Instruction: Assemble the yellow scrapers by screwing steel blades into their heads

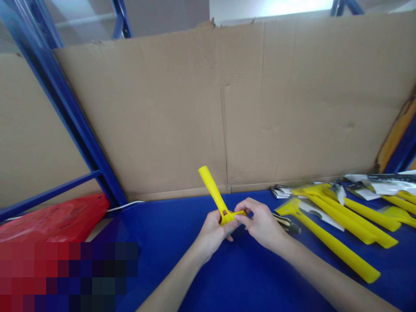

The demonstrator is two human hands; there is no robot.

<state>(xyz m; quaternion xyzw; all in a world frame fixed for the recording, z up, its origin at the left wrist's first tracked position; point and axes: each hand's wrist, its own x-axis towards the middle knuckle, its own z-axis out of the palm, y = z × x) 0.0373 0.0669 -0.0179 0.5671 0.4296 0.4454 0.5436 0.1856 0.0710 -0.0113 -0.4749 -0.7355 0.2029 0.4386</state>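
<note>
A yellow long-handled scraper (pixel 212 187) is held over the blue table, its handle pointing up and away to the left. My left hand (pixel 212 236) is closed around its head end, with the thumb across it. My right hand (pixel 261 220) pinches the right side of that same head, fingertips close to my left thumb. My fingers hide most of the head and its blade edge. Just behind my right wrist lies a tool with a dark and pale handle (pixel 286 222), partly covered. Another yellow scraper (pixel 338 247) lies to the right of my right forearm.
Several more yellow scrapers (pixel 354 216) and packaged pieces (pixel 390 184) crowd the right of the blue table (pixel 169 242). A cardboard panel (pixel 169 117) stands along the back. At left are a blue metal post (pixel 74 117) and a red plastic bag (pixel 58 219); the lower left corner is pixelated.
</note>
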